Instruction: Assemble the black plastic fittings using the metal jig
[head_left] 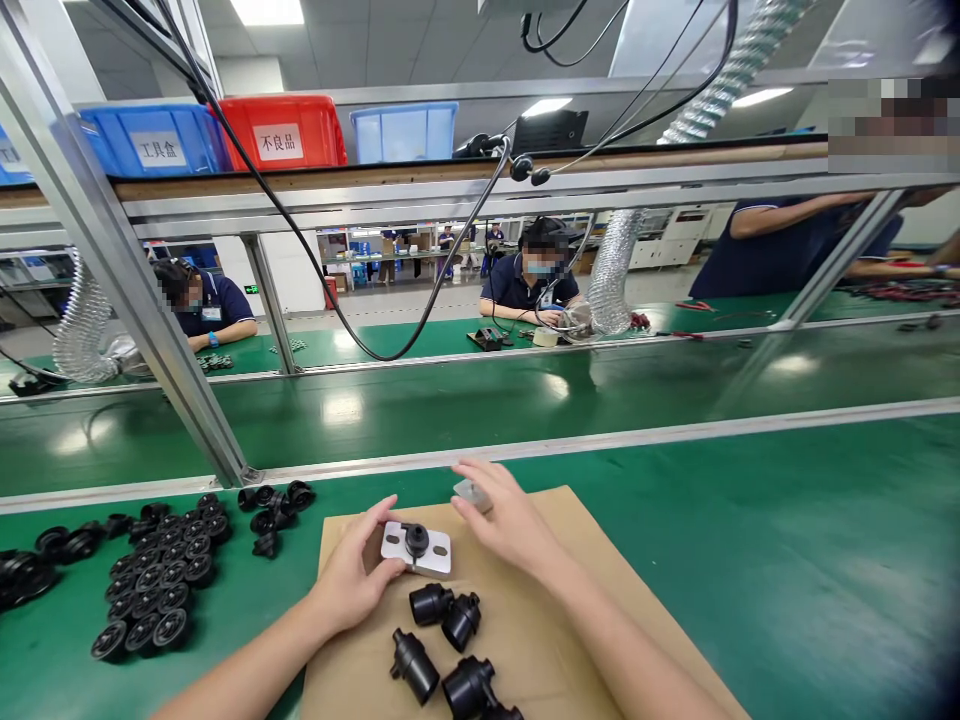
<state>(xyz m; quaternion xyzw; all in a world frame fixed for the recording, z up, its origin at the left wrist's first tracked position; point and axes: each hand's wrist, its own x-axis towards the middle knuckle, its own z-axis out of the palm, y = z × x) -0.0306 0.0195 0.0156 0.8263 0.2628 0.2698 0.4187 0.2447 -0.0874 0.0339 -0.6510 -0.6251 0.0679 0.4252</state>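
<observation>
My left hand (351, 572) grips the left end of a small white block (440, 556) with oval holes, thumb in front and fingers behind. A round black part (416, 540) sits in the block's middle. Just right of it, my right hand (514, 522) is raised, with a small greyish, see-through plate (469, 493) between thumb and fingers. Both hands are over a brown cardboard sheet (592, 640). Nearer to me on the sheet lie several black lamp-holder-like sockets (414, 665), some on their sides.
Rows of round black parts (150, 577) cover the green table (787, 540) at left. An aluminium post (142, 250) rises behind them. A shelf above carries a red bin (281, 130) and blue bins (405, 132). Black cable (337, 340) hangs down; co-workers sit beyond.
</observation>
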